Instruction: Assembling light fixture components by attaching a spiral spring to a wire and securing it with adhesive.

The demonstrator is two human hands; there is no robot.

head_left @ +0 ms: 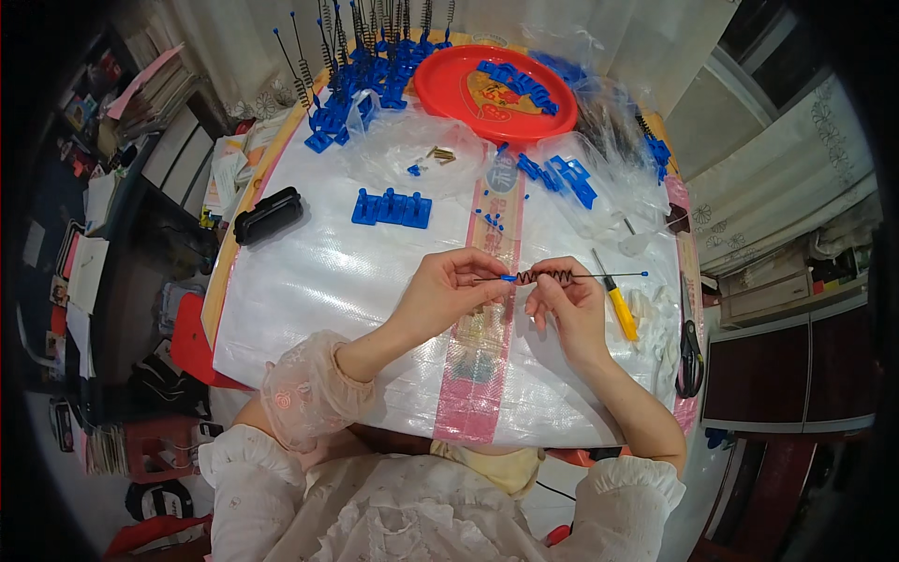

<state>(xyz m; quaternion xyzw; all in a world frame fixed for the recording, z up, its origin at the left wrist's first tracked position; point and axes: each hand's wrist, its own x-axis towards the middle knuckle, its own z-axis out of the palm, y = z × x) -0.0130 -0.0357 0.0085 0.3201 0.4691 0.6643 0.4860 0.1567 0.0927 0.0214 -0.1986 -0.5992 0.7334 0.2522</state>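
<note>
Head view, my left hand (448, 292) pinching the blue tip of a thin wire (562, 275), my right hand (567, 304) gripping its dark spring (543, 276), yellow screwdriver (616, 300) beside on the worktop (328, 272).

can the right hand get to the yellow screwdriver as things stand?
Probably yes, once freed. The screwdriver lies on the table just right of the right hand, nothing between them. But that hand is pinching the spring wire with the left hand.
</note>
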